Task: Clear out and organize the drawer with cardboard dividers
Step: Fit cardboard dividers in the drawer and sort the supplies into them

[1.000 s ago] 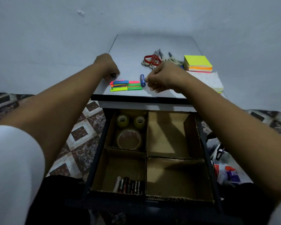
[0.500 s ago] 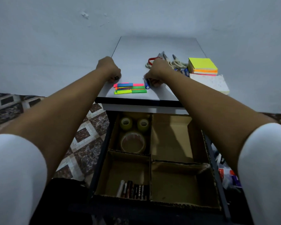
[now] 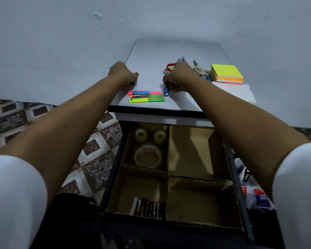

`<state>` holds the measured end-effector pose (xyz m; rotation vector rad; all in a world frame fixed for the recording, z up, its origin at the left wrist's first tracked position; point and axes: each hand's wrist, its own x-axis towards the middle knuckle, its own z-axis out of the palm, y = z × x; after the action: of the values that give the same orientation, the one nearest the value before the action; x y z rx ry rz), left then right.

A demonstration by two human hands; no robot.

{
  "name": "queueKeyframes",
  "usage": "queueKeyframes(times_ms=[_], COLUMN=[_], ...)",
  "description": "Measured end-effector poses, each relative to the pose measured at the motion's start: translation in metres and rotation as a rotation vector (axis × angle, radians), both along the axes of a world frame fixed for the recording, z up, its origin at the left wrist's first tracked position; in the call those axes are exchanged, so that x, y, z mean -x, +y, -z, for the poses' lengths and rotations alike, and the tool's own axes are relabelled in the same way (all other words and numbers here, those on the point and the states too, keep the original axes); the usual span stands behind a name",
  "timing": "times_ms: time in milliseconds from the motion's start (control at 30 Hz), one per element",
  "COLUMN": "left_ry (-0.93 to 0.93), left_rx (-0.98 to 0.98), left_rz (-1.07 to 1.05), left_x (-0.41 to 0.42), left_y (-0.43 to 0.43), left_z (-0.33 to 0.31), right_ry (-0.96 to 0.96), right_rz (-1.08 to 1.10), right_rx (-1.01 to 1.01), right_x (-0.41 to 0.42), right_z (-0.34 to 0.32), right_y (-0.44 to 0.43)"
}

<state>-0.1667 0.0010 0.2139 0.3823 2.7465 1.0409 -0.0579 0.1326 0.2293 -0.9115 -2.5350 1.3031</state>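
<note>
The open drawer (image 3: 113, 169) holds cardboard dividers (image 3: 168, 174) that make four compartments. Three tape rolls (image 3: 147, 156) lie in the back left one, and several batteries and pens (image 3: 148, 207) in the front left one. Both right compartments hold nothing. On the tabletop (image 3: 176, 51), my right hand (image 3: 180, 77) curls its fingers round a blue marker (image 3: 166, 90). My left hand (image 3: 123, 75) is fisted on the table's left edge round a thin dark pen-like thing (image 3: 133, 83), mostly hidden. Coloured sticky flags (image 3: 146, 97) lie between the hands.
Red-handled scissors (image 3: 170, 66) and grey scissors (image 3: 198, 69) lie behind my right hand. A stack of sticky notes (image 3: 226, 73) sits on a white pad (image 3: 238, 92) at the right. Plastic bags (image 3: 253, 193) lie on the floor to the drawer's right.
My right hand moved left from beside the blue marker onto it and closed its fingers round it. The left hand stayed at the table's left edge.
</note>
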Motion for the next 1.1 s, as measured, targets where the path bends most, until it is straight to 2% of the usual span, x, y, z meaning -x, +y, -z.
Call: queueKeyframes(times_ms=[67, 200, 400, 567, 767, 833, 900, 1000, 1100], left_ry=[-0.055, -0.124, -0.303, -0.450, -0.699, -0.716, -0.633, -0.392, -0.244], left_rx=[-0.109, -0.301, -0.403, -0.274, -0.162, -0.076, 0.067, 0.335, 0.482], left_rz=[-0.012, 0.023, 0.149, 0.230, 0.185, 0.181, 0.215, 0.337, 0.419], left_x=[-0.005, -0.035, -0.100, -0.144, -0.183, -0.193, -0.197, -0.198, -0.202], left_y=[-0.003, -0.022, -0.064, -0.098, -0.118, -0.120, -0.120, -0.119, -0.115], left_z=[-0.003, -0.012, -0.007, 0.028, 0.086, 0.105, 0.123, 0.138, 0.142], right_ry=[0.059, 0.118, 0.100, 0.034, -0.037, -0.066, -0.075, -0.073, -0.079], right_rz=[0.014, 0.003, -0.057, -0.094, -0.148, -0.139, -0.127, -0.091, -0.100], right_rx=[0.136, 0.252, 0.466, 0.553, 0.613, 0.679, 0.726, 0.750, 0.747], right_x=[-0.007, -0.034, -0.075, -0.115, -0.156, -0.166, -0.173, -0.177, -0.178], right_z=[-0.006, -0.019, -0.011, 0.022, 0.072, 0.083, 0.092, 0.102, 0.107], right_y=[-0.001, -0.010, -0.036, -0.059, -0.077, -0.083, -0.087, -0.091, -0.094])
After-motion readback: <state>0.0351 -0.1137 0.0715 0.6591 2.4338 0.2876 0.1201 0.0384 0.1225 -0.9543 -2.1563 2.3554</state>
